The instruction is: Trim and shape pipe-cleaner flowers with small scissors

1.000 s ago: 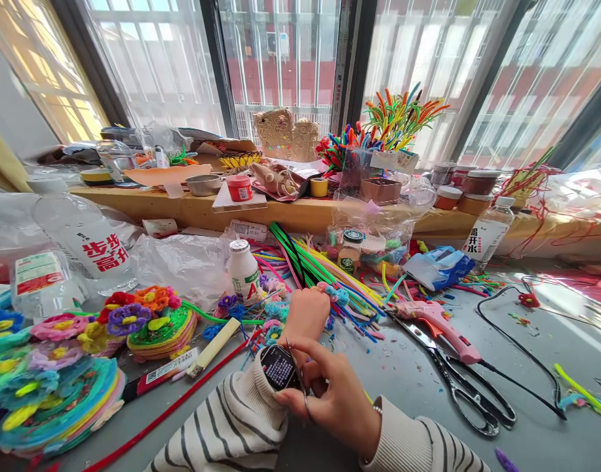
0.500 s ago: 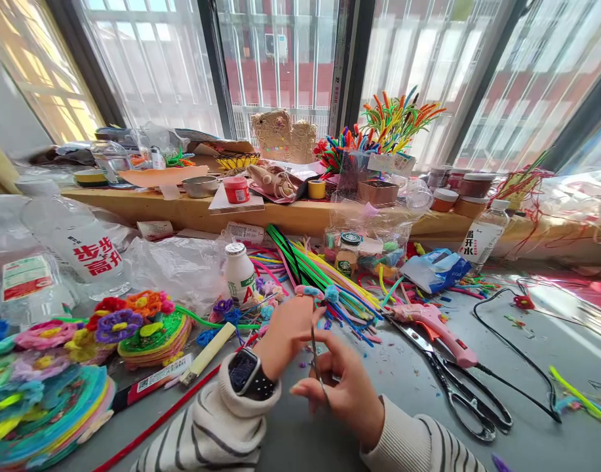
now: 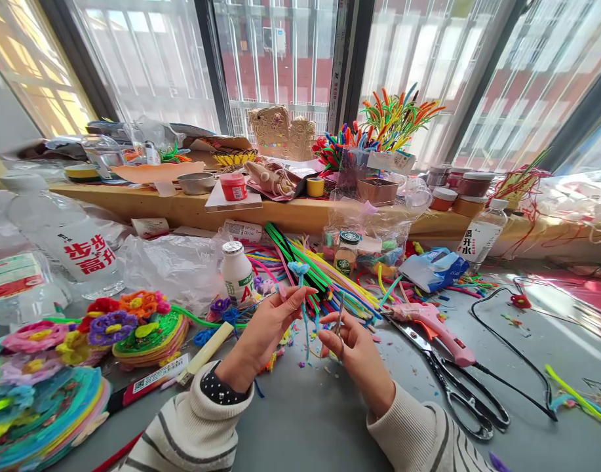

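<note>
Between the thumb and fingers of my left hand [image 3: 268, 331], closed in a pinch, is a light blue pipe-cleaner flower [image 3: 299, 267] whose fuzzy stem hangs down. My right hand [image 3: 356, 351] is closed round a small pair of scissors [image 3: 340, 307], the thin metal blades pointing up. The blades stand a little to the right of the blue stem. Behind both hands lies a bundle of coloured pipe cleaners [image 3: 324, 278]. Fuzzy scraps are strewn on the grey table [image 3: 310, 419] below them.
On the right lie large black-handled scissors [image 3: 440, 373] and a pink glue gun [image 3: 440, 334] with its cord. To the left are pipe-cleaner flowers [image 3: 116, 328] on round stacks, a box cutter [image 3: 147, 383] and a white bottle [image 3: 237, 272]. A cluttered wooden ledge [image 3: 280, 215] runs behind.
My hands have moved apart, and my left hand has turned, bringing the blue flower upright into view. The small scissors have shifted right and upward with my right hand.
</note>
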A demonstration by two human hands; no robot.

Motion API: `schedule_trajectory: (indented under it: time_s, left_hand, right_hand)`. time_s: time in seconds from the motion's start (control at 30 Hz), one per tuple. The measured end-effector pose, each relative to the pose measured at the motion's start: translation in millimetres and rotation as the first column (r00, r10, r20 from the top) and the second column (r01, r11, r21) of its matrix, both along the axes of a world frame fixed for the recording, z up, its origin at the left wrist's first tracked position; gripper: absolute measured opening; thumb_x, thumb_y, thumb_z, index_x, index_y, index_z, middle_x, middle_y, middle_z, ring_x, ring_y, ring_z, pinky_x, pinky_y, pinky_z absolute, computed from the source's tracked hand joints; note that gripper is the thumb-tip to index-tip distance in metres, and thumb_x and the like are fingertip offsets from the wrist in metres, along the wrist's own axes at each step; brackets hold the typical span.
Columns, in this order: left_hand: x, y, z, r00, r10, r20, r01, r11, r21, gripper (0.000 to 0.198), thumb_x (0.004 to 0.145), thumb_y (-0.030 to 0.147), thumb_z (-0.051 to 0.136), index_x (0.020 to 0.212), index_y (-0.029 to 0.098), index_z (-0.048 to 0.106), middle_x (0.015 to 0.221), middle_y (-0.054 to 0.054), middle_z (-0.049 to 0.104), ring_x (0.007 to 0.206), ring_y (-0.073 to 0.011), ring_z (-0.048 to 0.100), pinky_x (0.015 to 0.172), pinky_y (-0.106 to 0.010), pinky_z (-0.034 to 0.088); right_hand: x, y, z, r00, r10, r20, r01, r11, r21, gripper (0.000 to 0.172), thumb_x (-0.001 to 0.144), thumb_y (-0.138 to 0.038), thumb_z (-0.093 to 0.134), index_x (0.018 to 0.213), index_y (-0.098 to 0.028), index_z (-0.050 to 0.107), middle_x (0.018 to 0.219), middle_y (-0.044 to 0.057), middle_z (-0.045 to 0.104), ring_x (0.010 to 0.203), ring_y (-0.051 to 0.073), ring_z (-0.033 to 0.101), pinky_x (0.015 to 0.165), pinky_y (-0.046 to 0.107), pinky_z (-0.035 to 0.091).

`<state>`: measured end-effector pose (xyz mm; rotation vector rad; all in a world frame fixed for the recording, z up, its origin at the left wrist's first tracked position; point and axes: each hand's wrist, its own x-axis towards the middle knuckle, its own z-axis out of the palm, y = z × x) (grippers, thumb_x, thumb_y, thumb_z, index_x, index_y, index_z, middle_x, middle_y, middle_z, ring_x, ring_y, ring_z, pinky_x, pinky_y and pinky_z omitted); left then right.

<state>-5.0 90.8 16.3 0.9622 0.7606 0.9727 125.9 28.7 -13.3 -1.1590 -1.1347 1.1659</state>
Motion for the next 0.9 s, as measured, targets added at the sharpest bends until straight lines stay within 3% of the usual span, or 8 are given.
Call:
schedule_trajectory:
  time_s: [0.23,0.43,0.57,0.67,0.77,0.9]
  left_hand:
    - [2.5,-3.1,0.2,1.000,-0.001,-0.026,0.001,1.000,-0.007,0.014,0.062,0.024,0.064,0.074,0.016,0.066,0.070,0.002,0.056,0.059,-0.0042,0.042,0.056,-0.014,0.035]
    - [2.3,-1.4,1.4,0.988,0.116,0.097,-0.110,0.992,-0.065,0.008,0.060,0.022,0.066,0.066,0.016,0.064,0.077,0.001,0.061,0.065,-0.0063,0.049,0.059,-0.016,0.039]
    - [0.9,0.7,0.8,0.975,0.105,0.195,-0.087,0.991,-0.097,0.005,0.062,0.019,0.064,0.066,0.016,0.063,0.068,0.001,0.060,0.062,-0.0066,0.051,0.058,-0.016,0.040]
    - [0.7,-0.5,1.6,0.970,0.059,0.234,-0.033,0.993,-0.114,0.002,0.062,0.016,0.064,0.063,0.016,0.062,0.065,0.002,0.060,0.063,-0.0074,0.052,0.060,-0.017,0.041]
    - [1.2,-2.9,3.3,0.977,0.042,0.208,-0.014,0.991,-0.132,0.003,0.062,0.016,0.063,0.061,0.016,0.061,0.067,0.001,0.061,0.066,-0.0090,0.054,0.062,-0.019,0.041]
    - [2.2,-6.0,5.1,0.987,0.030,0.158,-0.009,0.991,-0.132,0.004,0.062,0.017,0.063,0.061,0.016,0.060,0.069,0.000,0.061,0.068,-0.0098,0.054,0.065,-0.020,0.040]
  right_hand:
    - [-2.6,-0.3,-1.4,0.989,0.144,-0.030,-0.144,0.990,-0.006,0.023,0.069,-0.036,0.057,0.068,-0.014,0.051,0.060,-0.001,0.057,0.054,0.009,0.050,0.052,0.020,0.036]
    - [-4.0,-0.1,-2.0,0.991,0.134,-0.015,-0.134,0.991,-0.004,0.025,0.070,-0.038,0.056,0.066,-0.014,0.049,0.056,-0.001,0.056,0.051,0.008,0.047,0.049,0.020,0.032]
    - [-2.3,-0.5,-2.5,0.970,0.241,0.029,-0.239,0.970,-0.044,0.035,0.070,-0.049,0.051,0.073,-0.014,0.047,0.053,-0.002,0.054,0.043,0.007,0.042,0.043,0.019,0.026]
    - [-1.0,-3.3,-2.8,0.926,0.366,0.091,-0.364,0.931,-0.037,0.053,0.066,-0.062,0.043,0.088,-0.014,0.044,0.055,-0.001,0.053,0.044,0.008,0.041,0.043,0.019,0.026]
    - [-0.7,-6.9,-3.1,0.874,0.460,0.153,-0.463,0.886,-0.017,0.062,0.062,-0.068,0.039,0.094,-0.015,0.042,0.061,-0.001,0.053,0.051,0.009,0.041,0.050,0.020,0.031]
    - [-1.4,-9.9,-3.9,0.829,0.538,0.153,-0.541,0.841,-0.028,0.066,0.057,-0.067,0.046,0.099,-0.016,0.040,0.063,-0.001,0.051,0.048,0.008,0.035,0.046,0.019,0.028]
